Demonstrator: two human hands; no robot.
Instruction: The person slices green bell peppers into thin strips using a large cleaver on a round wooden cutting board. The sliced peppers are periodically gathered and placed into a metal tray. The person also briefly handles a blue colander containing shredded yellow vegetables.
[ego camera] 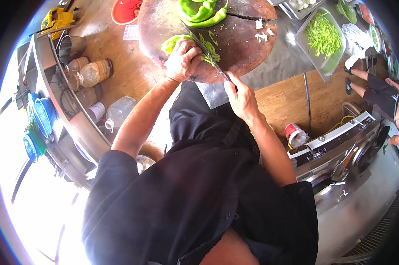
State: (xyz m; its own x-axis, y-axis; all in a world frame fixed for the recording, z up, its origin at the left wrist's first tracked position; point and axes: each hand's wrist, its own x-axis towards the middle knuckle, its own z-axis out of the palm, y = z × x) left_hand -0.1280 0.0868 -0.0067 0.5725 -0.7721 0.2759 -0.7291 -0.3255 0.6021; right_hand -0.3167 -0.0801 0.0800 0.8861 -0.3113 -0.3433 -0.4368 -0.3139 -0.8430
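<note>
My right hand (240, 96) grips the handle of a cleaver (219, 99), whose broad blade hangs down over the near edge of a round wooden chopping block (249, 46). The blade's dark upper line runs slantwise across the block. Just left of it, my left hand (183, 61) presses a bunch of cut green pepper (173, 43) on the wood, fingers curled against the blade. Thin pepper strips (210, 48) lie right of the blade. Whole long green peppers (207, 20) rest at the far side. White crumbs (261, 35) are scattered at the right.
A metal tray of green strips (323, 34) stands right of the block. Beyond the block's left edge is a red bowl (126, 11). Plastic jugs (121, 109) stand on the floor at left. A stove range (332, 155) lies to the right; another person (381, 89) is beyond it.
</note>
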